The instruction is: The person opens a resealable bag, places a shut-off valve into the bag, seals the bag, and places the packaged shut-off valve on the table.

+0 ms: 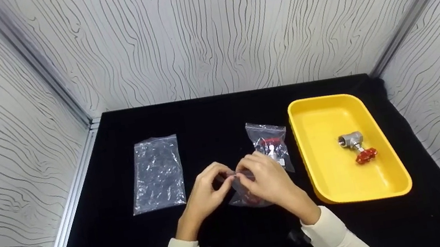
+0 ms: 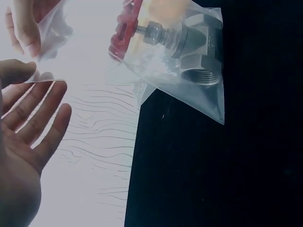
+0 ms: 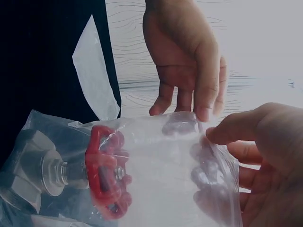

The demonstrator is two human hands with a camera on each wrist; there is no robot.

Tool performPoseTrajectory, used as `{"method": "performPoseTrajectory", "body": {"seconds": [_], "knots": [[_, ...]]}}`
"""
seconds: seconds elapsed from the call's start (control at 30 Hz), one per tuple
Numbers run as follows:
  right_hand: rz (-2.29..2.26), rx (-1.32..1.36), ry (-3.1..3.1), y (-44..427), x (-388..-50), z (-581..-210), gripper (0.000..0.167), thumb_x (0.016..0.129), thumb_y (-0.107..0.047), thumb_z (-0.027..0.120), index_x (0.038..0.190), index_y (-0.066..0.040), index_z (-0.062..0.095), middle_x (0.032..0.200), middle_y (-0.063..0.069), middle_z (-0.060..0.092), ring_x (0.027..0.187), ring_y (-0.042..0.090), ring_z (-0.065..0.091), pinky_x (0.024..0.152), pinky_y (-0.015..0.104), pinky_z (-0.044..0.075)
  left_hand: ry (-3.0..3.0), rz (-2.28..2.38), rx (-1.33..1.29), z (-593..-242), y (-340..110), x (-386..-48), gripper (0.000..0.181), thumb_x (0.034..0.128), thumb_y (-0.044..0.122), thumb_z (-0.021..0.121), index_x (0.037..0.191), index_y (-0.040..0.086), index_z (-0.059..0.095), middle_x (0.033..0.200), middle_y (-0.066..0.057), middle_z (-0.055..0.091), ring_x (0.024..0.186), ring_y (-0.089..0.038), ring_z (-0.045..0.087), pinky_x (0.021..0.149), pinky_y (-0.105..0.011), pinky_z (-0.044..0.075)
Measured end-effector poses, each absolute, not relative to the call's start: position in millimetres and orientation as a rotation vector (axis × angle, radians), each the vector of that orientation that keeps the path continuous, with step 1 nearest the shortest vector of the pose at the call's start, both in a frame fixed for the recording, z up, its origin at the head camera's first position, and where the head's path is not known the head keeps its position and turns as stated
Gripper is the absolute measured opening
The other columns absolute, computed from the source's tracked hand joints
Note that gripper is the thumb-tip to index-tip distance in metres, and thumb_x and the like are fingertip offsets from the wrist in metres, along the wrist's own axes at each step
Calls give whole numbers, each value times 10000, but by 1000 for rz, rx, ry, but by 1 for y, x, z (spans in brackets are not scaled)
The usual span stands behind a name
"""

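Between my hands hangs a clear zip-lock bag (image 3: 156, 179) with a metal gate valve (image 2: 203, 47) inside. The valve's red handwheel (image 3: 102, 165) shows through the plastic, nearer the bag's mouth than its body. My left hand (image 1: 204, 192) pinches the top edge of the bag between thumb and fingertip, the other fingers spread in the left wrist view. Right beside it, my right hand (image 1: 271, 179) pinches the same edge, its fingers behind the plastic. Both hands partly cover the bag in the head view. I cannot tell whether its zip is sealed.
Just beyond my right hand lies another zip-lock bag (image 1: 265, 134) with a red-handled valve in it. A flat clear bag (image 1: 158, 177) is on the black cloth to the left. At right, a yellow tray (image 1: 308, 162) holds a loose valve (image 1: 353, 140). Patterned walls surround the table.
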State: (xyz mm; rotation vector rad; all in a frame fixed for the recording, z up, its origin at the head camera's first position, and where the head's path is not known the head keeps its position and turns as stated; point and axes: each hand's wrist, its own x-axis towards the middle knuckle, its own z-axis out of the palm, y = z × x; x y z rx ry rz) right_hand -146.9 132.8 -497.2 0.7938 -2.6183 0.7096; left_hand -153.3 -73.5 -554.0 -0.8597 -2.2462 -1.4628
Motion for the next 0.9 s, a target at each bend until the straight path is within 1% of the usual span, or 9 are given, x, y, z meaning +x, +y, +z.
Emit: {"method": "performPoseTrajectory", "body": {"seconds": [0.07, 0.2, 0.3, 0.47, 0.6, 0.67, 0.73, 0.8, 0.9], "knots": [[715, 805, -2614, 133, -147, -497, 88, 876, -147, 830, 922, -140, 756, 881, -41, 726, 817, 156, 602, 720, 322, 561, -2251, -1459, -863, -554, -73, -154, 54, 992, 63, 744, 1012, 112, 737, 988, -16, 727, 874, -138, 688, 744, -324, 631], [721, 806, -2615, 133, -147, -497, 104, 874, -151, 851, 927, -154, 761, 896, -42, 737, 827, 161, 610, 730, 322, 569, -2250, -1444, -859, -553, -72, -154, 65, 996, 64, 739, 985, 128, 737, 976, -2, 724, 886, -123, 683, 768, -267, 608], [718, 790, -2617, 133, -147, -497, 110, 867, -145, 857, 922, -162, 762, 894, -45, 736, 829, 161, 615, 733, 326, 574, -2246, -1438, -870, -552, -71, -154, 44, 1008, 75, 727, 982, 110, 734, 983, 6, 723, 894, -119, 679, 781, -248, 596], [737, 778, -2601, 132, -148, -499, 125, 843, -123, 866, 892, -144, 752, 856, -45, 728, 800, 154, 606, 710, 315, 565, -2245, -1412, -886, -551, -70, -154, 41, 1019, 100, 720, 980, 92, 729, 981, -9, 721, 897, -117, 672, 790, -251, 588], [727, 781, -2574, 131, -148, -500, 136, 836, -116, 877, 879, -136, 750, 846, -37, 730, 788, 152, 600, 697, 311, 556, -2241, -1395, -894, -552, -70, -155, 33, 1012, 76, 721, 986, 95, 728, 973, -25, 720, 908, -126, 679, 805, -295, 601], [715, 786, -2572, 132, -148, -501, 130, 848, -132, 880, 886, -145, 757, 856, -36, 738, 794, 155, 603, 702, 321, 556, -2229, -1395, -897, -552, -71, -155, 36, 1006, 72, 726, 992, 105, 731, 971, -33, 722, 904, -131, 682, 790, -315, 604], [705, 785, -2584, 134, -148, -500, 123, 860, -158, 881, 898, -155, 764, 872, -42, 742, 805, 158, 606, 712, 330, 560, -2229, -1396, -892, -553, -72, -155, 34, 1009, 83, 726, 996, 114, 732, 976, -31, 722, 902, -125, 679, 783, -305, 600], [692, 779, -2604, 136, -147, -499, 124, 862, -174, 880, 907, -160, 766, 880, -44, 740, 817, 163, 606, 724, 340, 561, -2227, -1398, -885, -554, -73, -155, 29, 1008, 84, 730, 989, 107, 729, 975, -26, 719, 891, -122, 672, 767, -286, 594], [678, 771, -2633, 140, -147, -498, 126, 858, -173, 875, 914, -162, 762, 882, -45, 728, 829, 171, 608, 735, 345, 563, -2230, -1421, -874, -555, -72, -155, 42, 1000, 60, 732, 974, 88, 716, 976, -23, 713, 873, -124, 666, 740, -298, 599]]}}
